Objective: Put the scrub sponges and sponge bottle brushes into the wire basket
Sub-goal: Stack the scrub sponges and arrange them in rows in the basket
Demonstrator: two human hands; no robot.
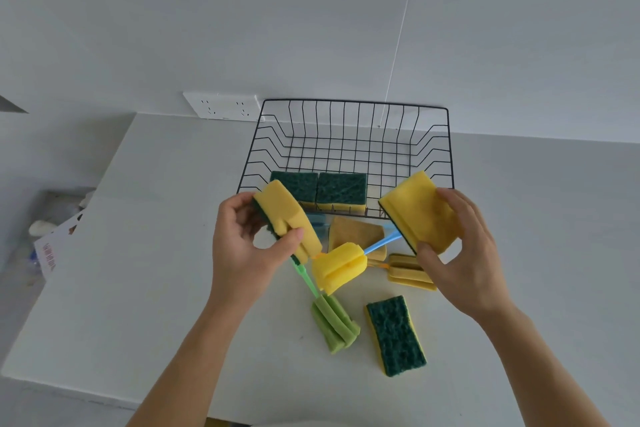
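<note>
A black wire basket [346,104] stands at the back of the white table, with two green-and-yellow scrub sponges [341,188] inside near its front wall. My left hand [242,246] is shut on a yellow scrub sponge [285,215], held above the table just in front of the basket's left corner. My right hand [464,253] grips another yellow scrub sponge [420,210] by the basket's right front corner. Below, on the table, lie a yellow-headed bottle brush [341,267] with a blue handle, a green bottle brush [334,322], another yellow brush head [410,272] and a scrub sponge [396,334], green side up.
A further yellowish sponge [353,232] lies just in front of the basket. A wall socket plate [221,106] sits behind the table's back left. The table's left edge [69,253] drops to a floor with a box and clutter. A thin cord [398,45] hangs by the wall.
</note>
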